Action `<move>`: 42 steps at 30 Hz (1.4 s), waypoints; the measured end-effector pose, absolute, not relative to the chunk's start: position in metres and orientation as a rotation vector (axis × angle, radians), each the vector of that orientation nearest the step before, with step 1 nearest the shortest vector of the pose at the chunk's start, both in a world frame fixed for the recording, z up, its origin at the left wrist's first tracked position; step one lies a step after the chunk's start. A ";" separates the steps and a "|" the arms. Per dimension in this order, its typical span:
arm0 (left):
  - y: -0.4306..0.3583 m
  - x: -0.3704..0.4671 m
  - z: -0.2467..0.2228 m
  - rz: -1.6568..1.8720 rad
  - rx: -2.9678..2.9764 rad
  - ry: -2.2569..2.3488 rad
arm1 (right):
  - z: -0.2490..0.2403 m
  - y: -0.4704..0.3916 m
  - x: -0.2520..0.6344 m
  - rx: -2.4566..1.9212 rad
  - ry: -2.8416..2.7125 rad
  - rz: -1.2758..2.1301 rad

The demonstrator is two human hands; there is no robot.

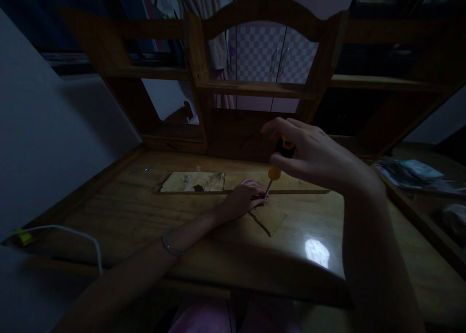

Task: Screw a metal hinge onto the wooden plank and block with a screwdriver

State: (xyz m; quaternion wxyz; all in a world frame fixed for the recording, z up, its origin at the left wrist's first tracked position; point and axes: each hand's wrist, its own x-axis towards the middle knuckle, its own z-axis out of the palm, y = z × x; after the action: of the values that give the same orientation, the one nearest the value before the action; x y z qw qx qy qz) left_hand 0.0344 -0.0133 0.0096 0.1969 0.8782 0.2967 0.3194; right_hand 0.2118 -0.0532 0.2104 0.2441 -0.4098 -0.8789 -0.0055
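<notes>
My right hand (pixel 302 148) is wrapped around the yellow and black handle of a screwdriver (pixel 274 173). The screwdriver slants, its metal shaft running down and left to my left fingertips. My left hand (pixel 245 197) rests low over the desk with thumb and fingers pinched together at the screwdriver's tip. Whatever small thing sits between those fingers is hidden. Just below them lies a small flat piece of board (pixel 273 217) with a dark edge. Behind my left hand a long thin wooden strip (pixel 192 181) lies across the desk, its left part stained and peeling.
A wooden shelf unit (pixel 255 88) rises at the desk's back. A small metallic item (pixel 147 168) lies at the far left of the wooden desk (pixel 120 202). A white cable (pixel 73 228) crosses the left front edge. Papers or bags (pixel 415 173) are piled at the right.
</notes>
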 end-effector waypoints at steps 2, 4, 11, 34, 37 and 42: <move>-0.013 0.034 0.010 0.898 2.469 0.834 | 0.211 -0.054 0.211 -1.137 -2.408 0.010; -0.012 0.034 0.009 0.906 2.470 0.836 | 0.210 -0.055 0.210 -1.188 -2.401 0.017; -0.008 0.033 0.000 0.935 2.464 0.817 | 0.205 -0.050 0.208 -1.202 -2.350 -0.104; -0.011 0.032 0.005 0.936 2.506 0.781 | 0.207 -0.051 0.211 -1.156 -2.375 -0.082; -0.010 0.032 0.003 0.935 2.504 0.775 | 0.205 -0.049 0.211 -1.155 -2.366 -0.114; -0.011 0.033 0.005 0.917 2.493 0.814 | 0.206 -0.051 0.212 -1.152 -2.395 -0.103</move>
State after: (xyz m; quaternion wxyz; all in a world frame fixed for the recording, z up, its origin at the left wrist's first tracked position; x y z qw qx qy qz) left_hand 0.0329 -0.0107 0.0047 0.1809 0.8825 0.2881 0.3247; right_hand 0.2124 -0.0509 0.2063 0.2385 -0.4205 -0.8746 -0.0377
